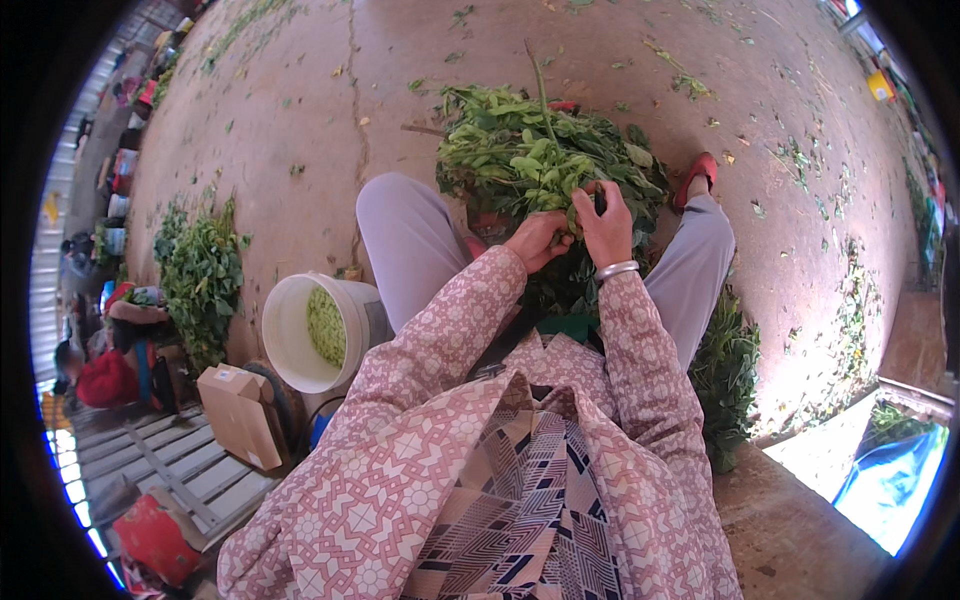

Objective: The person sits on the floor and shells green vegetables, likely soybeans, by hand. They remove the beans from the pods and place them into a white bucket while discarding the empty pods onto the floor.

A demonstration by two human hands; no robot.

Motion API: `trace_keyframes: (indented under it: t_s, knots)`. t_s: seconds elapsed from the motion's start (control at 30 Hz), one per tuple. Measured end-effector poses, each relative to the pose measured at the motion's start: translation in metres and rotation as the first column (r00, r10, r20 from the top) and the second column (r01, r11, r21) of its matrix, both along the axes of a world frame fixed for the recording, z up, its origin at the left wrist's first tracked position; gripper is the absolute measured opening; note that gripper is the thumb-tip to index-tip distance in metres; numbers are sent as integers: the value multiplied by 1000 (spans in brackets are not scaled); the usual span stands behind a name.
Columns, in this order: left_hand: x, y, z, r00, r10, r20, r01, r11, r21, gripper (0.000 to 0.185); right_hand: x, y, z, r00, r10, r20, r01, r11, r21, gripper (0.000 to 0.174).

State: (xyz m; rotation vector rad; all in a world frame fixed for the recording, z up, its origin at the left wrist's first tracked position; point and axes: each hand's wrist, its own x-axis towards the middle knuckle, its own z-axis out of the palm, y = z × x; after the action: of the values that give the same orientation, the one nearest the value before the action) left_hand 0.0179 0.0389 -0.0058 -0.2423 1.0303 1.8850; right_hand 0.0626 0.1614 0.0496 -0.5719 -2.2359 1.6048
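Observation:
A heap of bean plants (480,150) with green pods and leaves lies before me, between my knees. Both hands meet at its near side, over a cluster of green pods (555,169) on a stalk. My left hand (540,240) has its fingers closed around part of this greenery. Close beside it, my right hand (604,221), with a bangle at the wrist, pinches at the pods; a small dark object shows by its fingers, too unclear to name. To the left, a white plastic bucket (279,334) leans towards me with shelled green beans (325,327) inside.
More leafy plants lie at the left (199,274) and beside my right leg (727,367). A cardboard box (240,416) stands near a slatted pallet (161,450) at lower left. Another person in red (109,379) sits at the far left. Loose leaves litter the concrete floor (315,112).

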Motion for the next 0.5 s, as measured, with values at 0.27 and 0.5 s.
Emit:
trace_keyframes:
  t_s: [0.27, 0.5]
  knots:
    - [-2, -4, 18, 784, -348, -514, 246, 934, -257, 14, -23, 5, 10, 999, 39, 27, -44, 976, 214, 28]
    - [-5, -3, 23, 998, -57, -25, 57, 998, 5, 21, -11, 7, 6, 998, 3, -56, 8, 980, 199, 22]
